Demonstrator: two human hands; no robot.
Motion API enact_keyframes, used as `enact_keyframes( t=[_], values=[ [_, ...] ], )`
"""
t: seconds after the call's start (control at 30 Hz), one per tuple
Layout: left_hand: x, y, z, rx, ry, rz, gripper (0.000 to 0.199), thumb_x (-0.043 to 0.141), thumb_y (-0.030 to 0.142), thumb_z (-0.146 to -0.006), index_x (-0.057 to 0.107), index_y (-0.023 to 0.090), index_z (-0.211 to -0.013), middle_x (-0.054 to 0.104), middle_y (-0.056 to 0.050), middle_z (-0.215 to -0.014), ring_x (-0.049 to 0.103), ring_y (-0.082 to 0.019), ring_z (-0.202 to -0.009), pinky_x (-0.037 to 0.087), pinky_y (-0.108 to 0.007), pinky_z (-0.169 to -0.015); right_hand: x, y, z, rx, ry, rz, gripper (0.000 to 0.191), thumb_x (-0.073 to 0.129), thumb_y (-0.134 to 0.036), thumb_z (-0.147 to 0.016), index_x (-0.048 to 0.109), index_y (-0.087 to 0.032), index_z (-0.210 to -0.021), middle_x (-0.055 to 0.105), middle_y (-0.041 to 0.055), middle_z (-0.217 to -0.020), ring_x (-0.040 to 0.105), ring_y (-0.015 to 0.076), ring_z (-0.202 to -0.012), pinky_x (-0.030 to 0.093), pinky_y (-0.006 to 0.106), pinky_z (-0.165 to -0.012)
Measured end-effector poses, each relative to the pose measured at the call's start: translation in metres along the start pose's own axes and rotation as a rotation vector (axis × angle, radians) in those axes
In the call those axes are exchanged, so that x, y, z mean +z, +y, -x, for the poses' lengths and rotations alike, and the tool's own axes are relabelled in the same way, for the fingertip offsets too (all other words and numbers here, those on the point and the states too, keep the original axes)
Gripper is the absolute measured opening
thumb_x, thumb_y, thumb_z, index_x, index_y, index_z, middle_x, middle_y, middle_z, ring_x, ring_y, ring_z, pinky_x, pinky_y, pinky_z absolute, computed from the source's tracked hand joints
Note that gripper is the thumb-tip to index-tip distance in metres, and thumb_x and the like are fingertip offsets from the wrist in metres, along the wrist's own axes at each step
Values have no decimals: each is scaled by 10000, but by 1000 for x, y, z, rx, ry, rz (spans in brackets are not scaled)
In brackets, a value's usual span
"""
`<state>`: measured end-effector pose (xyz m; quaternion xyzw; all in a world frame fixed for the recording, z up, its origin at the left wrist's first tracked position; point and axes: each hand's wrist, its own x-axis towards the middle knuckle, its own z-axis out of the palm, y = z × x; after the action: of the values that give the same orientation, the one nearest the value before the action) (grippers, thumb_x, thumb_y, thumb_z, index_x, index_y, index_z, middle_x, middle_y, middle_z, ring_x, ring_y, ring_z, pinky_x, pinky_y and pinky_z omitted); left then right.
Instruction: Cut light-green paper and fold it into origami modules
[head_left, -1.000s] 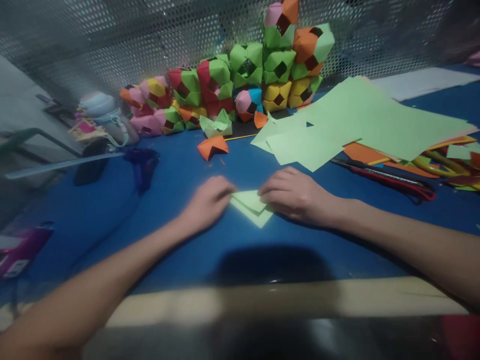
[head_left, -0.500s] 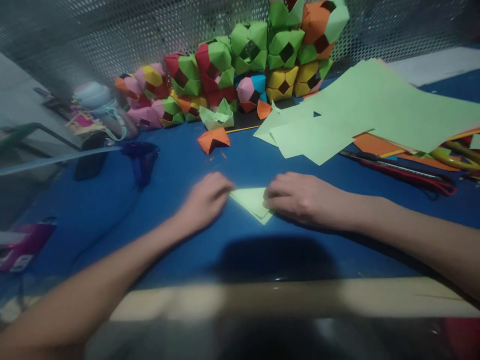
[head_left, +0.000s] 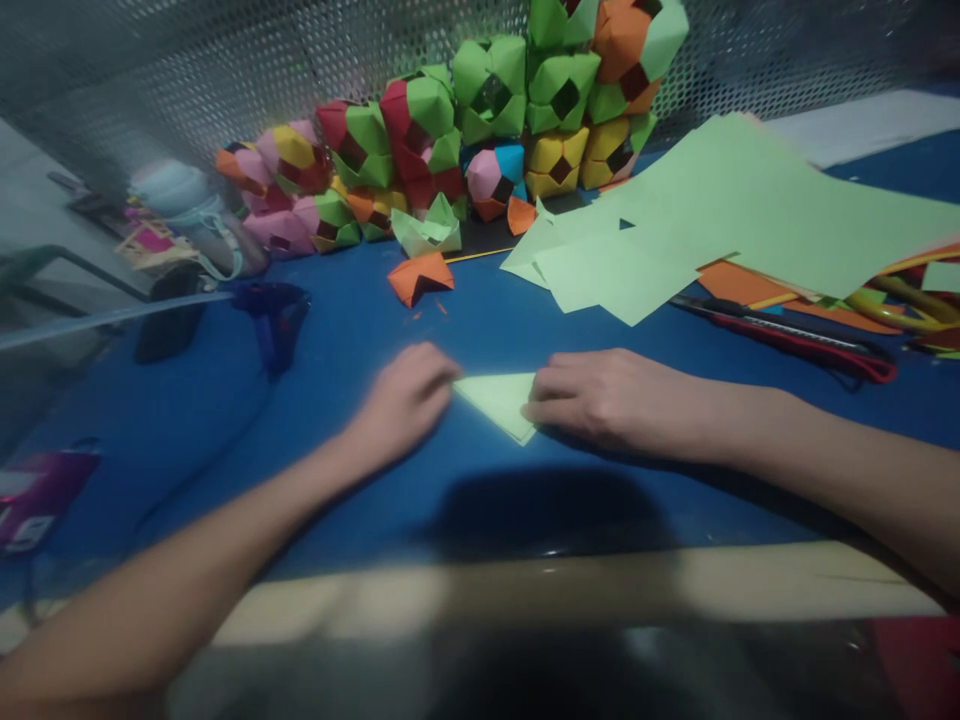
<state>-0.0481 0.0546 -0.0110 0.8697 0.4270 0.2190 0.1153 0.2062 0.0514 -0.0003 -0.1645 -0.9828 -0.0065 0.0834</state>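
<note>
A light green sheet of paper (head_left: pixel 499 400), folded into a triangle, lies on the blue tabletop (head_left: pixel 360 520) with its point toward me. My left hand (head_left: pixel 409 395) pinches its left corner between thumb and fingers; the hand is a little blurred. Over the right corner sits my right hand (head_left: pixel 589 392), its fingers curled and closed on the paper, so that corner is hidden. Beyond my left hand lies a small folded orange paper piece (head_left: pixel 421 278), and behind it stands a folded pale green piece (head_left: pixel 429 228).
Stacked paper modules (head_left: pixel 420 130) line the back. Large green sheets (head_left: pixel 720 210) spread at the back right, with a red and black cutter (head_left: pixel 795 340) in front. On the left are a blue glue gun (head_left: pixel 271 320), a dark phone (head_left: pixel 171 315) and a bottle (head_left: pixel 199 220).
The two layers at the triangle's lower point now lie closer together. Both hands keep their grip on the corners; the whole view has shifted slightly.
</note>
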Motion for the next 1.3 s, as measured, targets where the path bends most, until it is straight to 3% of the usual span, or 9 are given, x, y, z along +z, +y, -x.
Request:
enact_keyframes(
  t=[0.2, 0.53, 0.8, 1.03, 1.13, 1.3],
  values=[
    [-1, 2, 0, -1, -8, -18, 161, 451, 90, -831, 601, 146, -827, 613, -55, -838, 539, -169, -828, 442, -312, -763, -3, -1, 1, -22, -47, 15, 276, 350, -144, -959, 626, -133, -946, 552, 76, -805, 407, 172, -724, 273, 295, -559],
    [-1, 3, 0, -23, 0, -66, 151, 444, 107, -834, 588, 149, -815, 608, -52, -823, 528, -169, -811, 436, -313, -743, 7, -3, 3, -13, 19, 60, 259, 356, -131, -951, 611, -136, -905, 533, 68, -801, 376, 169, -716, 236, 307, -561],
    [0, 4, -1, -60, 14, -76, 130, 456, 116, -824, 577, 148, -787, 599, -46, -803, 524, -166, -793, 425, -306, -730, -1, -4, 1, -4, -58, 44, 274, 358, -138, -949, 616, -132, -857, 544, 74, -805, 390, 171, -714, 239, 313, -559],
    [-3, 5, -1, -188, 47, 57, 165, 450, 92, -784, 600, 159, -806, 616, -29, -847, 554, -155, -816, 439, -298, -760, -6, -6, -1, -3, -73, 29, 264, 379, -132, -940, 608, -135, -809, 546, 68, -785, 380, 165, -687, 245, 313, -579],
    [-5, 9, -4, -242, 77, 151, 165, 453, 159, -835, 616, 166, -811, 619, -25, -862, 565, -150, -825, 439, -302, -785, -7, -7, -1, 9, -67, 24, 258, 389, -133, -937, 606, -136, -799, 546, 67, -783, 382, 163, -687, 238, 310, -572],
    [-1, 8, -6, -180, 47, 167, 138, 531, 245, -848, 628, 168, -786, 611, -31, -838, 563, -161, -827, 439, -309, -776, -4, -7, 0, 6, -40, 25, 275, 374, -129, -940, 606, -138, -792, 539, 65, -763, 379, 159, -673, 224, 310, -559]
  ],
)
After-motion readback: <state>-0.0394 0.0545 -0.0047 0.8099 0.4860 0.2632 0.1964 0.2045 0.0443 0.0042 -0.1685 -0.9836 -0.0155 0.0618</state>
